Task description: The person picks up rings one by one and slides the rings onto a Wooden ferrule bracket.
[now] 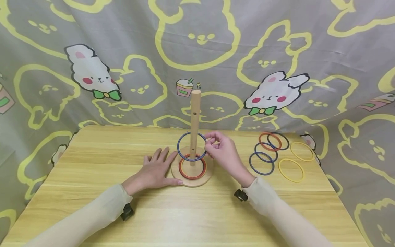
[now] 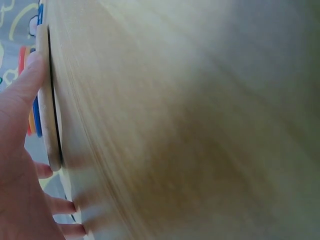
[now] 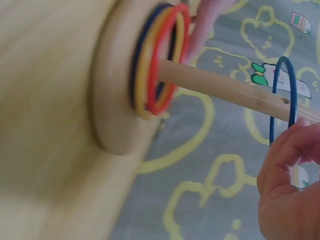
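Grey cloth (image 1: 132,31) with yellow animal outlines fills the upper part of the frame, behind a wood-grain table (image 1: 191,219). At the centre stands a wooden peg (image 1: 194,120) on a round base (image 1: 202,181). Right of the peg, the right hand (image 1: 223,149) pinches the edge of a blue ring (image 1: 178,151), fingertips together on it; the ring encircles the peg, raised above the base. Lower down, a red ring (image 3: 153,80) tops a small stack around the peg, over yellow and dark blue ones. Left of centre, the left hand (image 1: 154,171) lies with fingers spread, thumb on the base's rim. Toward the right edge lie loose rings (image 1: 280,169): yellow, blue, red and one dark.
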Available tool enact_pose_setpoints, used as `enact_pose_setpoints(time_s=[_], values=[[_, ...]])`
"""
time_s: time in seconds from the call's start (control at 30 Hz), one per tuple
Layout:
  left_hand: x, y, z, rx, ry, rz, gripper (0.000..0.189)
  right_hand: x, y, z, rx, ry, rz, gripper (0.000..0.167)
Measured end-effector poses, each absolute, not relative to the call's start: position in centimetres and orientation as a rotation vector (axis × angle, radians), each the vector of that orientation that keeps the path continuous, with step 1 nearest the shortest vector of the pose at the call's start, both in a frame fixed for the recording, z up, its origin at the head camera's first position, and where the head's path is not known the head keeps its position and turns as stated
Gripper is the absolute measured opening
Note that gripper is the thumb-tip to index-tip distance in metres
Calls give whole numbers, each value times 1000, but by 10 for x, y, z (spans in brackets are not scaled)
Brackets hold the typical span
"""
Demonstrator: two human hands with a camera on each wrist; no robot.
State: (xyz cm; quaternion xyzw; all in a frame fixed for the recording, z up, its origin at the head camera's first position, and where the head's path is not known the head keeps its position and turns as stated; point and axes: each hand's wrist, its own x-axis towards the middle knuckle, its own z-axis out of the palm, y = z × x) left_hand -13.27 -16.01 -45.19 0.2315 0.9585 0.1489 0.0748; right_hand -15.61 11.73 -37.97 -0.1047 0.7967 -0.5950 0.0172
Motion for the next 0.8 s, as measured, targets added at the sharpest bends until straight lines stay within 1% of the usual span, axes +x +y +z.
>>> enact_pose_setpoints(time_s=[0.37, 0.53, 0.6, 0.8], values=[[-133, -159, -450, 672, 2872, 427, 116, -152, 119, -419, -275, 2443, -1638, 27], [-132, -159, -451, 672, 2875, 425, 116, -154, 119, -430, -274, 2441, -1583, 26], [-133, -160, -457, 685, 2893, 442, 116, -155, 120, -433, -278, 2433, -1569, 26], [-134, -159, -454, 681, 2891, 416, 117, -156, 122, -437, -297, 2450, -1535, 23]])
